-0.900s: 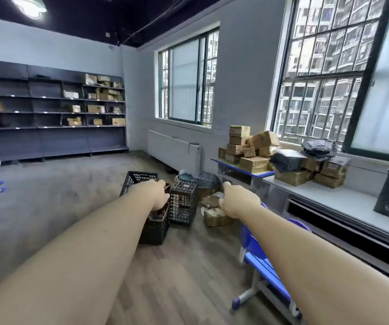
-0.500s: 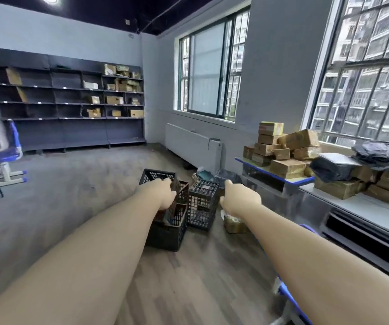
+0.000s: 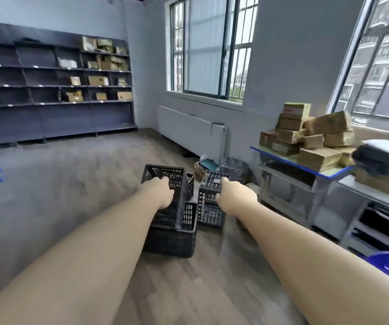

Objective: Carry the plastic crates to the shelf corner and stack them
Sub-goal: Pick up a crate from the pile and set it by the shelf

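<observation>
We are reaching both arms out toward the black plastic crates on the wooden floor. Our left hand is lying against the tilted crate, which is sitting skewed in the lower crate; its grip looks closed on the near wall, though we cannot tell for sure. Just right of the tilted crate, our right hand is curled over the near top edge of the upturned crate; whether that grip is clamped we cannot tell. Far beyond the tilted crate, the shelf is standing against the back wall.

Both hands reach toward black crates on the floor — shelf beyond.
</observation>
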